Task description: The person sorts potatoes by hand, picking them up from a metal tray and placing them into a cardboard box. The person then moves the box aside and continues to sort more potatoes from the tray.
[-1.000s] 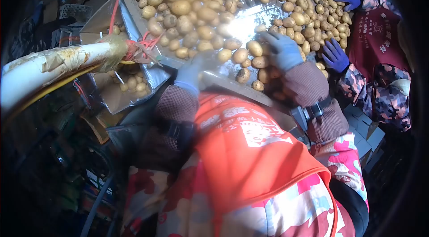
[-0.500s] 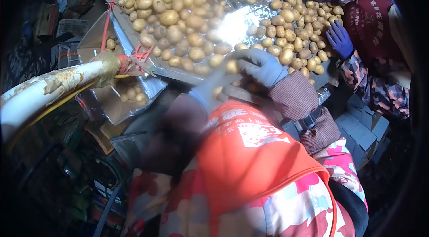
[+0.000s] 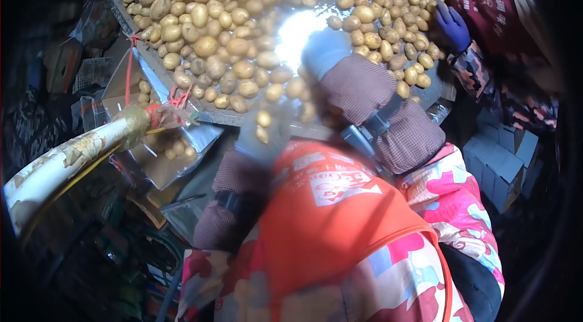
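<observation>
The right hand (image 3: 325, 49) has left the potatoes (image 3: 243, 70) below the bright patch (image 3: 296, 30) of the metal table (image 3: 212, 117). It now lies just right of that patch (too blurred to read its grip). The left hand (image 3: 261, 137) has dropped lower under the patch, past the table's edge, with two potatoes against it. The co-worker's nearer blue glove (image 3: 452, 24) has risen about level with the patch.

produce sorting shed – potatoes (image 3: 243, 30), metal table (image 3: 206, 117)

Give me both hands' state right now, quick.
Left hand: blurred at the table edge by two potatoes; grip cannot be told.
Right hand: gloved, on the potato pile; cannot be told.
</observation>
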`<action>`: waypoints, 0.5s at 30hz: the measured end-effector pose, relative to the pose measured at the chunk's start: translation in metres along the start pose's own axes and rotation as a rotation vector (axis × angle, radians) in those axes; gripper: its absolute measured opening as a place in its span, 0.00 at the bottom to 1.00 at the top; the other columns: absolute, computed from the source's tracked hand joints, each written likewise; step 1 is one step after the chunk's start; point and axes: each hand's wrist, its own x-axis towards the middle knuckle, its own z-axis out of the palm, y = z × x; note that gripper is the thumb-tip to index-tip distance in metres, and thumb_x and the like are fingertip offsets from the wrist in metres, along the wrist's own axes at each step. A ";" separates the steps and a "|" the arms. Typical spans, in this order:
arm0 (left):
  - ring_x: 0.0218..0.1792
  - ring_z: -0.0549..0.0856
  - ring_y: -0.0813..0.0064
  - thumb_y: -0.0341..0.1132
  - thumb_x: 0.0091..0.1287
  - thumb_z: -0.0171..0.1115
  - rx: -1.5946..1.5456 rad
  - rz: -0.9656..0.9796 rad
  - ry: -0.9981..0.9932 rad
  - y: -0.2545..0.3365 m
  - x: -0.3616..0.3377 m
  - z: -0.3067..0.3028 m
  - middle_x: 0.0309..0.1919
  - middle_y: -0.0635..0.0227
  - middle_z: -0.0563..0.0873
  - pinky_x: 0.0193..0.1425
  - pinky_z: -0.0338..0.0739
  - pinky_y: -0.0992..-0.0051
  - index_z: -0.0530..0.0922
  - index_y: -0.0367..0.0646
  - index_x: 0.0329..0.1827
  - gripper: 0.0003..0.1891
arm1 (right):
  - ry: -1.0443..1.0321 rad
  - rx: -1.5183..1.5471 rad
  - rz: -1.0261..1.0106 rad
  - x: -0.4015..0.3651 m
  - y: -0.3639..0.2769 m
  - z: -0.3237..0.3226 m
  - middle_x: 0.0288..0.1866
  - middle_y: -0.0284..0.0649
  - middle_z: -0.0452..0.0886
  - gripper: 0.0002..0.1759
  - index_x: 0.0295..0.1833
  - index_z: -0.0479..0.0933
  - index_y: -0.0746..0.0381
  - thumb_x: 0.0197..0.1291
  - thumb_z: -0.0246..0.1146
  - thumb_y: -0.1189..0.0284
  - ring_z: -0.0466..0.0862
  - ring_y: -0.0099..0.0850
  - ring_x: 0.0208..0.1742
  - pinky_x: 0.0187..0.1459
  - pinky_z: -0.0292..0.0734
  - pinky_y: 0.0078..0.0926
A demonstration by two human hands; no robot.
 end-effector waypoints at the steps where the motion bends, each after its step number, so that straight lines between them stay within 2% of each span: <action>1: 0.62 0.81 0.65 0.47 0.78 0.56 -0.144 -0.034 -0.008 -0.003 0.003 0.005 0.62 0.60 0.80 0.70 0.77 0.66 0.68 0.36 0.76 0.31 | 0.013 0.028 0.008 -0.004 -0.001 0.006 0.58 0.45 0.87 0.19 0.60 0.85 0.56 0.67 0.65 0.62 0.85 0.44 0.63 0.65 0.77 0.40; 3: 0.68 0.80 0.61 0.48 0.81 0.53 -0.414 -0.095 -0.025 0.000 0.010 0.022 0.68 0.57 0.79 0.76 0.75 0.60 0.67 0.35 0.77 0.30 | 0.033 0.102 0.058 -0.001 0.001 0.016 0.58 0.46 0.87 0.19 0.61 0.85 0.56 0.68 0.64 0.62 0.84 0.45 0.63 0.65 0.77 0.41; 6: 0.71 0.78 0.59 0.55 0.78 0.54 -0.207 -0.054 0.241 -0.004 0.009 0.063 0.70 0.56 0.78 0.76 0.75 0.60 0.67 0.35 0.77 0.35 | 0.058 0.346 0.134 -0.002 0.004 0.016 0.59 0.47 0.86 0.20 0.62 0.84 0.57 0.69 0.64 0.62 0.84 0.46 0.63 0.65 0.77 0.41; 7: 0.71 0.77 0.60 0.54 0.77 0.55 -0.129 -0.031 0.154 -0.006 0.010 0.072 0.69 0.56 0.78 0.76 0.75 0.60 0.68 0.36 0.76 0.34 | 0.095 0.479 0.111 -0.016 0.001 0.013 0.59 0.48 0.86 0.20 0.62 0.84 0.57 0.69 0.63 0.62 0.84 0.46 0.63 0.65 0.77 0.41; 9: 0.71 0.76 0.61 0.51 0.76 0.59 0.050 0.013 0.049 -0.009 0.010 0.077 0.69 0.57 0.78 0.75 0.76 0.62 0.71 0.38 0.73 0.31 | 0.173 0.729 -0.054 -0.058 -0.014 0.003 0.58 0.49 0.86 0.18 0.62 0.84 0.57 0.71 0.62 0.64 0.84 0.47 0.61 0.64 0.78 0.41; 10: 0.71 0.77 0.61 0.50 0.76 0.60 0.156 0.031 0.031 -0.009 0.011 0.075 0.68 0.57 0.78 0.75 0.76 0.63 0.72 0.39 0.72 0.29 | 0.229 0.816 -0.238 -0.072 -0.016 0.016 0.57 0.48 0.86 0.18 0.61 0.84 0.58 0.71 0.61 0.65 0.84 0.48 0.59 0.63 0.78 0.41; 11: 0.70 0.77 0.62 0.48 0.75 0.62 0.291 0.031 0.076 -0.009 0.015 0.061 0.67 0.57 0.78 0.74 0.77 0.64 0.73 0.39 0.70 0.27 | 0.252 0.839 -0.286 -0.078 -0.009 0.020 0.56 0.48 0.86 0.17 0.60 0.84 0.58 0.71 0.61 0.65 0.84 0.48 0.58 0.62 0.79 0.42; 12: 0.67 0.78 0.63 0.45 0.75 0.63 0.240 0.001 0.095 -0.009 0.016 0.056 0.65 0.58 0.79 0.72 0.78 0.66 0.74 0.40 0.68 0.25 | 0.274 0.860 -0.336 -0.084 -0.002 0.025 0.55 0.48 0.86 0.16 0.59 0.84 0.58 0.71 0.61 0.66 0.84 0.48 0.57 0.61 0.79 0.42; 13: 0.65 0.80 0.64 0.43 0.74 0.64 0.189 -0.028 0.116 -0.009 0.016 0.052 0.63 0.58 0.80 0.70 0.79 0.68 0.74 0.40 0.66 0.23 | 0.265 0.817 -0.256 -0.085 0.015 0.026 0.54 0.48 0.87 0.15 0.58 0.85 0.59 0.71 0.62 0.66 0.85 0.48 0.56 0.60 0.80 0.42; 15: 0.59 0.83 0.66 0.38 0.74 0.64 -0.274 -0.145 0.112 -0.007 0.009 0.047 0.57 0.60 0.83 0.64 0.81 0.71 0.75 0.39 0.63 0.19 | 0.385 0.711 -0.096 -0.085 0.051 0.037 0.52 0.47 0.87 0.13 0.55 0.85 0.59 0.70 0.63 0.68 0.85 0.48 0.54 0.58 0.80 0.43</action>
